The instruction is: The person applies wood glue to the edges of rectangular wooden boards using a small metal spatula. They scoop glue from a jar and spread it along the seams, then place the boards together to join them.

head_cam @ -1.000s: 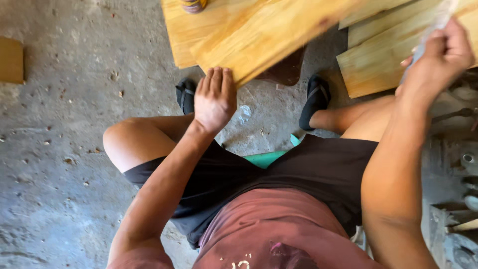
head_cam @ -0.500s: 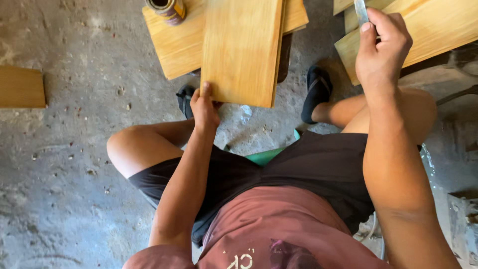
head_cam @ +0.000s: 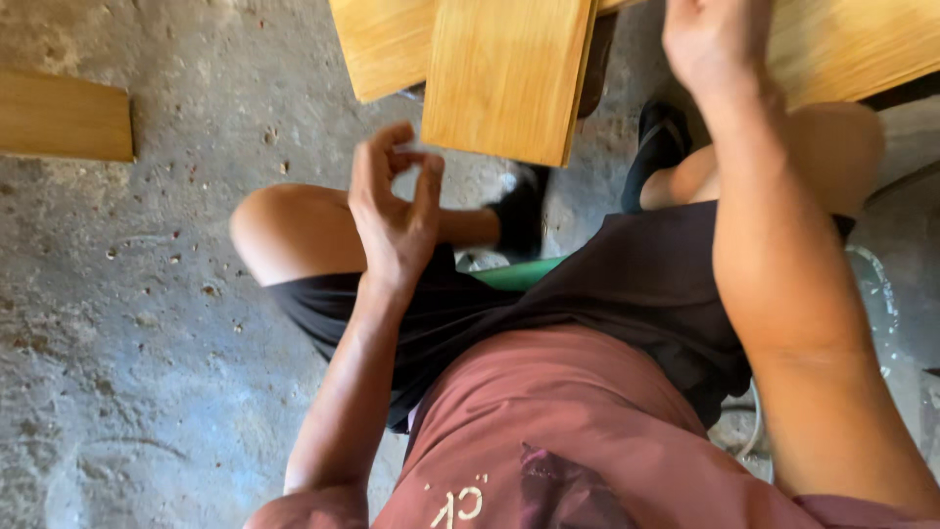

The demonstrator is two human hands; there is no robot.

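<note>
The person sits low over a rough grey concrete floor [head_cam: 117, 323], knees apart, in black shorts [head_cam: 607, 294] and a faded red shirt [head_cam: 558, 431]. The left hand [head_cam: 397, 211] hangs in the air above the left thigh, free of the wood; its thumb and forefinger curl toward each other and nearly meet, the other fingers loosely bent, with nothing I can make out between them. Just off at its one o'clock is the near end of a yellow wooden plank [head_cam: 509, 78], varnished and shiny, lying on top of another plank [head_cam: 377, 44] that sticks out at ten o'clock from it. The right hand [head_cam: 715, 39] is up at the top edge, over a third plank [head_cam: 852, 44] at its three o'clock; the fingers run out of view, so I cannot tell whether they are closed on anything. Black shoes [head_cam: 519, 211] show below the planks. A separate wooden piece [head_cam: 64, 118] lies well apart on the floor at the far nine o'clock side
</note>
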